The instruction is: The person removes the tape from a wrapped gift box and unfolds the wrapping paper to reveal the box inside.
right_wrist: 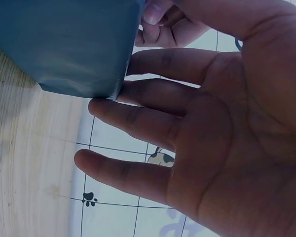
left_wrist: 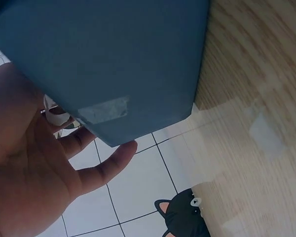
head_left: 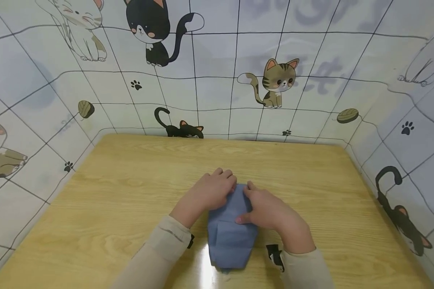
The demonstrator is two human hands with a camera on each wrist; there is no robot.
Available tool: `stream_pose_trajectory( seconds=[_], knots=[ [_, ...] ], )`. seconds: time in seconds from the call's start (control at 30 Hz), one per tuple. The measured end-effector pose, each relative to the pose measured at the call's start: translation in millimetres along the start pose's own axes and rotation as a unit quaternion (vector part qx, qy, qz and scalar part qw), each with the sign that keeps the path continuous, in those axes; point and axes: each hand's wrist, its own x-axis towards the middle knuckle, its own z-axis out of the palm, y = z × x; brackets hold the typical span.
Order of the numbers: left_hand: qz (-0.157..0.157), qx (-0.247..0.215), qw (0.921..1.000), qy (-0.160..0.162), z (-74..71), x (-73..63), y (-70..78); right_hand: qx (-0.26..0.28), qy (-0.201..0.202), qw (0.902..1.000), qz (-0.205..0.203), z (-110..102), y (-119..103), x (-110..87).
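Observation:
A blue paper-wrapped package lies on the wooden table in front of me, with a folded flap on its near top part. My left hand is at its far left edge, fingers bent and gripping that edge. A strip of clear tape shows on the package's side in the left wrist view. From the right, my right hand rests against the package, thumb on its top and index finger along the far right edge. The other right fingers are straight and spread beside the far corner in the right wrist view.
The light wooden table extends on both sides of the package. Behind it and at the sides hangs a white gridded sheet printed with cartoon cats and paw marks. Beige sleeves cover both forearms.

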Motion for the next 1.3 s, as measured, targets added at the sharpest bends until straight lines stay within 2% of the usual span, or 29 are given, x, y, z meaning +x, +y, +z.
stream_pose_trajectory(
  seconds=[0.3,0.53,0.63,0.77,0.9,1.0,1.17,1.3],
  knots=[
    [-0.042,-0.028,0.9985,0.022,13.9,0.7,1.6,0.016,-0.006,0.9998,0.001,8,-3,-1.4],
    [-0.084,-0.1,0.991,0.03,16.6,12.8,0.3,0.0,0.004,1.0,0.006,8,-2,-3.4],
    [-0.102,-0.164,0.9808,0.027,19.1,19.4,-4.8,-0.006,0.005,1.0,0.005,6,-2,-3.0],
    [-0.131,-0.246,0.9603,0.021,23.5,26.1,-13.1,-0.015,0.003,0.9999,0.004,5,-3,-1.4],
    [-0.145,-0.277,0.9495,0.027,25.5,29.8,-19.1,-0.018,0.001,0.9998,0.004,4,-5,-0.6],
    [-0.158,-0.293,0.9419,0.047,25.6,31.2,-22.5,-0.021,0.001,0.9998,0.003,3,-6,0.1],
    [-0.183,-0.337,0.9192,0.089,21.1,30.6,-25.8,-0.025,0.004,0.9997,0.001,1,-7,0.7],
    [-0.189,-0.368,0.9054,0.096,14.0,28.7,-24.0,-0.022,0.006,0.9997,0.003,-1,-7,-0.7]
  ],
)
